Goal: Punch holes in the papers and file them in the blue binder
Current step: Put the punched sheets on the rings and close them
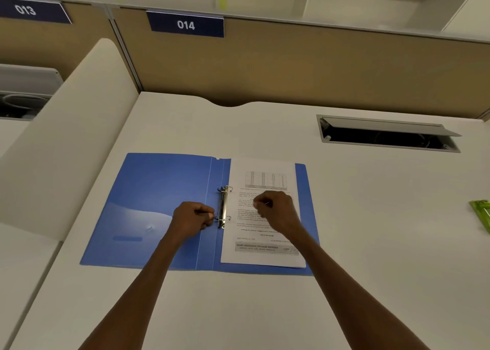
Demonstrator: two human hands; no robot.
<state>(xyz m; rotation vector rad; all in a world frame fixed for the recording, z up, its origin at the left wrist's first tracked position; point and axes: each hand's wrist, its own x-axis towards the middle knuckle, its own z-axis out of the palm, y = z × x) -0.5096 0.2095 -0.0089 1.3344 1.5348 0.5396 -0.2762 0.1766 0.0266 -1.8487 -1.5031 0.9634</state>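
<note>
The blue binder [159, 198] lies open flat on the white desk. Printed papers [262, 251] rest on its right half, their left edge against the metal ring mechanism [223, 206] in the spine. The two rings look parted. My left hand [192, 215] is curled into a fist just left of the mechanism, fingertips near the lower ring. My right hand [275, 210] is also curled, resting on the papers to the right of the rings. I cannot make out anything held in either hand.
A green object [481, 214] lies at the desk's right edge. An open cable tray with a grey lid [387, 133] is set into the desk at the back right. A beige partition labelled 014 [185, 24] rises behind. A white divider [79, 127] stands on the left.
</note>
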